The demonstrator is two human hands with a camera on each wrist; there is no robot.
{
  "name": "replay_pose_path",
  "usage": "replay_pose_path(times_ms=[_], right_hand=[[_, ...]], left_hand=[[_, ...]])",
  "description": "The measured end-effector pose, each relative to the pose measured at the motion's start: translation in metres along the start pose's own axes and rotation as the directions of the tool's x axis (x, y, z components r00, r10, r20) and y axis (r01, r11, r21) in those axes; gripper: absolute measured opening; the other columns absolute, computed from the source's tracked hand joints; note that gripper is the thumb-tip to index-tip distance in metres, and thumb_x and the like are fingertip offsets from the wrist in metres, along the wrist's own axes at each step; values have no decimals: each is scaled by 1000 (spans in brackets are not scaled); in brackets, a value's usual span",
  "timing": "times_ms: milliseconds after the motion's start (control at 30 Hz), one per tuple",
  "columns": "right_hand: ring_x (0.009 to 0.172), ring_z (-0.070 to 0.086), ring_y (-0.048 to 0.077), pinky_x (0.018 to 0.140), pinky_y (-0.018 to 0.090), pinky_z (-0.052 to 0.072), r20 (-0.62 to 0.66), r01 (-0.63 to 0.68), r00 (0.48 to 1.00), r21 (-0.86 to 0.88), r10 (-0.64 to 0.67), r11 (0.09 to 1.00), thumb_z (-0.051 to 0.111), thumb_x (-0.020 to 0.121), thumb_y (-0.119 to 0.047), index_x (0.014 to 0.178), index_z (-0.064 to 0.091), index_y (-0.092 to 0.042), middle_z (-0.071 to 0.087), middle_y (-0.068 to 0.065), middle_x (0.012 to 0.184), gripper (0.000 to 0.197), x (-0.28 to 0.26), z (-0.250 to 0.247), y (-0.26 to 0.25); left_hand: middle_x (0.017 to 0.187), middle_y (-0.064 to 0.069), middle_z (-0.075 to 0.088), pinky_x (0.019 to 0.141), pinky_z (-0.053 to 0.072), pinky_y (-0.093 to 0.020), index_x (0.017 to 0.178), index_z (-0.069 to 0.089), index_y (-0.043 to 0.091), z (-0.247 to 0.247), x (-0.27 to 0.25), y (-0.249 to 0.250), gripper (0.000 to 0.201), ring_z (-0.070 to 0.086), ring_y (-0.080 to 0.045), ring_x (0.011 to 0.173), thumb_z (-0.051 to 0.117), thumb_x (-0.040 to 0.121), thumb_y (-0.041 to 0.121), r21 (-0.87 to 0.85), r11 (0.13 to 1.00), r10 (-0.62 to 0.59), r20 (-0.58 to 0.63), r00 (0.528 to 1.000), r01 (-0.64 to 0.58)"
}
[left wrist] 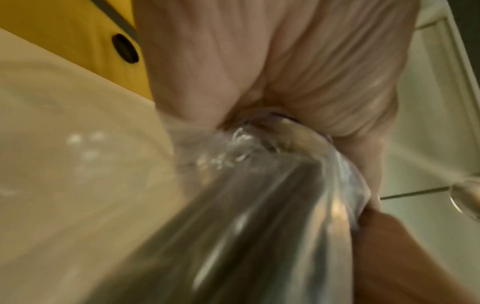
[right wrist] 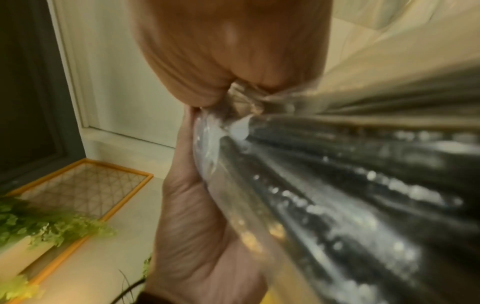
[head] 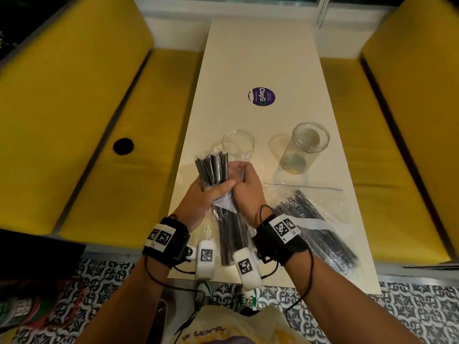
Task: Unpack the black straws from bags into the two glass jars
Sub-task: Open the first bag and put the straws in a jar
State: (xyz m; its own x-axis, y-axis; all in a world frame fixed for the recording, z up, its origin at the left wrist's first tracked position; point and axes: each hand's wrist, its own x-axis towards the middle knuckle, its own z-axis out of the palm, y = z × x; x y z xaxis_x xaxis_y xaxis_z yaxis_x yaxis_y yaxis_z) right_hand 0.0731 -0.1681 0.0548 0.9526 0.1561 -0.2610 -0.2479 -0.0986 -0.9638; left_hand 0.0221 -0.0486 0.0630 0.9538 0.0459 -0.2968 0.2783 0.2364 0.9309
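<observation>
Over the near part of the white table (head: 248, 58), my left hand (head: 216, 192) grips a bundle of black straws (head: 213, 170) whose upper ends stick out of a clear plastic bag (head: 229, 232). My right hand (head: 244, 181) pinches the bag's gathered plastic just beside the left hand. The wrist views show the bag (left wrist: 259, 226) under the left hand (left wrist: 259, 72), and the right hand (right wrist: 207, 226) clutching the crinkled bag (right wrist: 363, 185). An empty glass jar (head: 239, 144) stands right behind the straws. A second empty jar (head: 304, 150) stands further right.
A second clear bag of black straws (head: 320, 229) lies on the table by my right wrist. A round purple sticker (head: 261, 96) sits mid-table. Yellow benches (head: 99, 145) flank the table, and the left one has a black round object (head: 123, 146).
</observation>
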Motion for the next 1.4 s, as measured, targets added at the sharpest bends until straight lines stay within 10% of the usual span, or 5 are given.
replay_pose_path(times_ms=[300,500,633,1233,1400], right_hand=[[141,32,20,118,47,23,224,180,970,-416,-91,891,33,99,-62,147,51,-42,39,-8,154,56,-18,-16,-7],[96,71,11,82,15,57,60,225,974,-293,-217,929,68,95,-54,128,64,-34,75,-4,111,39,-29,-30,1],[88,69,15,79,38,60,-261,326,898,-144,-353,934,77,90,-48,97,66,-23,70,-3,98,28,-39,-12,-2],[123,53,24,101,41,51,29,553,806,-391,-591,736,51,101,-46,125,66,-12,57,5,132,44,-35,-13,-7],[116,60,25,96,43,53,-59,598,746,-380,-664,706,73,94,-29,122,68,-11,63,7,124,34,-28,-18,-6]], left_hand=[[107,-19,73,99,54,-55,112,74,2,-8,11,9,37,70,-38,99,81,79,18,-396,918,-137,-246,960,30],[119,-18,75,89,62,-49,141,63,3,-31,19,31,63,72,-39,114,71,88,36,-571,817,-219,-439,871,-82],[124,-17,76,88,64,-50,138,68,10,-15,16,24,53,73,-38,114,62,98,44,-611,788,-249,-423,871,-71],[106,-20,77,61,64,-37,122,72,11,-10,17,8,44,81,-30,77,54,102,46,-620,784,-335,-429,839,-4],[104,-8,65,92,53,-43,95,61,15,-8,23,22,28,63,-21,83,43,108,33,-586,811,-346,-478,807,1]])
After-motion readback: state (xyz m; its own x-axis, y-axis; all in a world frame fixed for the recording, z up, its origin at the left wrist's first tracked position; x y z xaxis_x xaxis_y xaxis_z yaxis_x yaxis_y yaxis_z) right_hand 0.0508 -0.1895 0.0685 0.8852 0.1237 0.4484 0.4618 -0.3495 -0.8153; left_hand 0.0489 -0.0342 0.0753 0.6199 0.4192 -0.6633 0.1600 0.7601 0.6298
